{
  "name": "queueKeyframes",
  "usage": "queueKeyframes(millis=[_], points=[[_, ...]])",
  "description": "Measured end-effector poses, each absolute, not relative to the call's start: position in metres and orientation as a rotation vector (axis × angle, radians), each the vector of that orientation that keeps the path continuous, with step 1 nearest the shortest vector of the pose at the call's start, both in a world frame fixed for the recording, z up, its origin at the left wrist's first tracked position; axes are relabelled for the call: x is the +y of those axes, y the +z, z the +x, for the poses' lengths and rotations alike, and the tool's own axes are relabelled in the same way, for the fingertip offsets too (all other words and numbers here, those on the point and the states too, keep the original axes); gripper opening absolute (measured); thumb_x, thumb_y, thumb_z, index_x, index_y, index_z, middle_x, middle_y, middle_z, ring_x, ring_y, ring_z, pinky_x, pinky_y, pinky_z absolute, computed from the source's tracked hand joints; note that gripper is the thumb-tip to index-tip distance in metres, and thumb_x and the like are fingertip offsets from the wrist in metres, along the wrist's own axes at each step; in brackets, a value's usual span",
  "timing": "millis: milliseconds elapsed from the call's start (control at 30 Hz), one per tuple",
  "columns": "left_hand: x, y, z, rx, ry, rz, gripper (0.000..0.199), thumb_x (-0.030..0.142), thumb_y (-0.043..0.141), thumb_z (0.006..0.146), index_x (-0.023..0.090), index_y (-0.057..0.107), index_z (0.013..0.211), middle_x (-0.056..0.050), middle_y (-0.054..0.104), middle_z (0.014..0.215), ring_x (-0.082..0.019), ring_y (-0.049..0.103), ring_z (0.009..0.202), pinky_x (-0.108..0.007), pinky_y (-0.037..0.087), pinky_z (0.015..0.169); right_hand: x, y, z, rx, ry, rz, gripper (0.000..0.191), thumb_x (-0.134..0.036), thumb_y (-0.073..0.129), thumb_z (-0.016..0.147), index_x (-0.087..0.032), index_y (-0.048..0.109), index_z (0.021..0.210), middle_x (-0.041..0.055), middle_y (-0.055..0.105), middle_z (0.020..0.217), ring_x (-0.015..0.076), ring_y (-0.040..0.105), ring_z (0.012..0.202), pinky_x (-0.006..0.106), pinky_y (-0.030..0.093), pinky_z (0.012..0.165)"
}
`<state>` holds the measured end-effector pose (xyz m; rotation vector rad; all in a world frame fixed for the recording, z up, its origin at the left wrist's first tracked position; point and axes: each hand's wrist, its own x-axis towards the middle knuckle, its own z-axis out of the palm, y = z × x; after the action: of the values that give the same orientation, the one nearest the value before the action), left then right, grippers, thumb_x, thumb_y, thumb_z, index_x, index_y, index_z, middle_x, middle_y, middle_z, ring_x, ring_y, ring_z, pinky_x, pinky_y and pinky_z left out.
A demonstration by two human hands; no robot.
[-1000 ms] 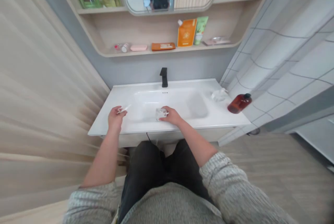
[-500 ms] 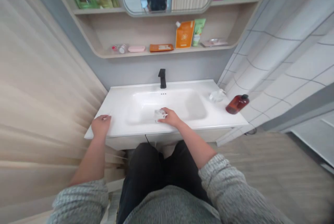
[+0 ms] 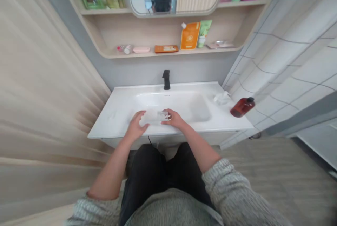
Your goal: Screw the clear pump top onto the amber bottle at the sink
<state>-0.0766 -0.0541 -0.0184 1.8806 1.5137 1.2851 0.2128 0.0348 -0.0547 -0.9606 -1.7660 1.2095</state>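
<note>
While the right hand (image 3: 172, 119) grips a small clear container (image 3: 162, 114) above the front part of the white sink basin (image 3: 180, 105), its thumb and fingers are closed around the container's right side. Just to the left, the left hand (image 3: 135, 126) hovers near the basin's front left edge, thumb and fingers curved and spread apart; whether its fingertips touch anything clear is too blurred to tell. A small, faint transparent piece (image 3: 112, 115) lies on the left part of the white countertop (image 3: 105, 124). Behind the basin stands a black faucet (image 3: 166, 79). On the counter's right side, a crumpled clear plastic item (image 3: 222, 98) sits near a reddish-brown bottle (image 3: 242, 107) with a black cap, which appears tilted. Along the lower shelf (image 3: 147, 55) above, a pink case (image 3: 141, 49), a flat orange packet (image 3: 166, 48), an orange spouted pouch (image 3: 190, 35) and a green tube (image 3: 203, 33) are lined up.
</note>
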Motion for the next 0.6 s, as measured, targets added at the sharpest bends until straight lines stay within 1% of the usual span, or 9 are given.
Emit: queueKeyframes(millis=[33,67,100,267,367,433,500,567,600], points=[[-0.05,-0.023,-0.056,1.403,1.217,1.859,0.078,0.027,0.088,0.072,0.028,0.065,0.147,-0.014,0.063,0.154,-0.033,0.065,0.137,-0.049,0.057,0.111,0.034,-0.055,0.213,-1.746,1.23,-0.934,0.082,-0.051,0.103,0.061,-0.023,0.073,0.132,0.0105,0.075,0.131,0.023,0.073,0.096,0.039,0.064,0.09],[-0.046,-0.028,-0.039,1.337,1.175,1.819,0.085,0.027,0.09,0.07,0.027,0.063,0.15,-0.015,0.062,0.156,-0.033,0.066,0.136,-0.048,0.058,0.109,0.033,-0.055,0.213,-1.732,1.247,-0.91,0.084,-0.053,0.104,0.06,-0.023,0.072,0.131,0.0111,0.075,0.13,0.0239,0.073,0.097,0.04,0.064,0.09],[-0.041,-0.032,-0.025,1.303,1.148,1.785,0.087,0.027,0.091,0.07,0.027,0.061,0.152,-0.015,0.064,0.155,-0.032,0.068,0.133,-0.048,0.06,0.107,0.033,-0.055,0.212,-1.722,1.264,-0.89,0.085,-0.055,0.105,0.058,-0.023,0.072,0.131,0.0113,0.075,0.128,0.0251,0.074,0.099,0.04,0.064,0.091],[-0.027,-0.038,-0.004,1.334,1.155,1.751,0.085,0.035,0.096,0.07,0.024,0.063,0.147,-0.014,0.075,0.136,-0.032,0.074,0.122,-0.048,0.062,0.104,0.033,-0.055,0.213,-1.69,1.363,-0.831,0.091,-0.057,0.109,0.049,-0.022,0.074,0.126,0.0103,0.076,0.119,0.0283,0.074,0.102,0.042,0.064,0.091],[-0.029,-0.035,-0.011,1.334,1.13,1.784,0.084,0.034,0.098,0.067,0.024,0.064,0.143,-0.012,0.077,0.131,-0.031,0.075,0.118,-0.047,0.062,0.103,0.035,-0.058,0.213,-1.723,1.362,-0.773,0.094,-0.055,0.11,0.048,-0.023,0.076,0.129,0.0111,0.073,0.127,0.0285,0.074,0.105,0.042,0.064,0.092],[-0.032,-0.035,-0.02,1.363,1.122,1.774,0.082,0.032,0.099,0.065,0.025,0.064,0.139,-0.01,0.077,0.129,-0.029,0.076,0.113,-0.046,0.062,0.102,0.037,-0.06,0.215,-1.741,1.359,-0.733,0.099,-0.055,0.109,0.052,-0.026,0.073,0.139,0.0128,0.069,0.139,0.0283,0.074,0.108,0.042,0.065,0.093],[-0.037,-0.038,-0.032,1.44,1.142,1.751,0.078,0.031,0.099,0.065,0.026,0.064,0.134,-0.008,0.075,0.13,-0.027,0.076,0.11,-0.045,0.062,0.102,0.04,-0.062,0.217,-1.716,1.36,-0.726,0.101,-0.058,0.104,0.061,-0.031,0.067,0.151,0.0144,0.063,0.151,0.0289,0.073,0.113,0.043,0.066,0.093],[-0.042,-0.041,-0.049,1.555,1.194,1.737,0.074,0.031,0.097,0.068,0.026,0.062,0.133,-0.007,0.073,0.132,-0.026,0.076,0.11,-0.045,0.062,0.104,0.041,-0.063,0.219,-1.689,1.327,-0.752,0.093,-0.061,0.098,0.071,-0.033,0.064,0.154,0.0145,0.063,0.154,0.03,0.072,0.119,0.044,0.066,0.093],[-0.044,-0.043,-0.059,1.622,1.228,1.734,0.074,0.031,0.095,0.071,0.026,0.06,0.135,-0.008,0.072,0.134,-0.026,0.075,0.111,-0.045,0.062,0.105,0.042,-0.063,0.22,-1.693,1.301,-0.768,0.087,-0.061,0.095,0.075,-0.033,0.066,0.152,0.0141,0.066,0.151,0.0303,0.072,0.121,0.045,0.066,0.094]])
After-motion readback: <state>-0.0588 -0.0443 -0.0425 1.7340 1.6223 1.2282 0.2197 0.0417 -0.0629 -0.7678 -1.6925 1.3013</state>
